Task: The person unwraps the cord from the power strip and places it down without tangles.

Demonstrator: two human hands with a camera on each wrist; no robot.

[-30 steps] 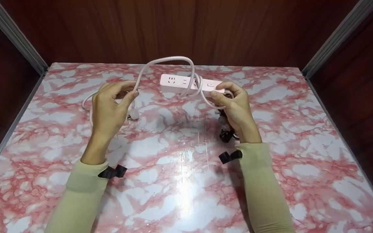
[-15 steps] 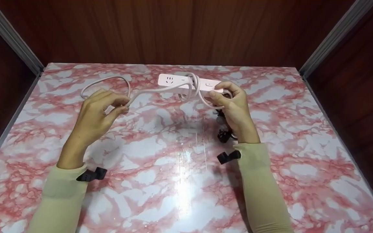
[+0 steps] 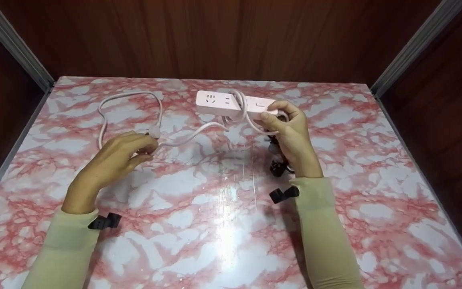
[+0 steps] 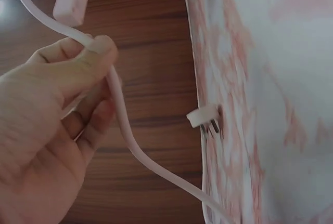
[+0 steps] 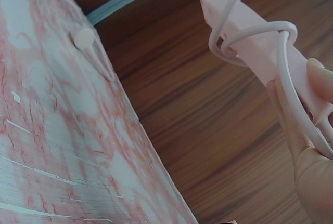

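At one end, right fingers (image 3: pixel 288 106) grip the power strip (image 3: pixel 219 105); left fingers (image 4: pixel 89 65) pinch its cord (image 4: pixel 125 126).

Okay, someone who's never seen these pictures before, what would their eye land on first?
Probably the pale power strip, held up by the right hand toward the back of the table, with its cord looped around it. Next, the left hand, pinching that cord over on the left. The red-and-white marbled tabletop underneath also stands out against the dark wooden panel behind.
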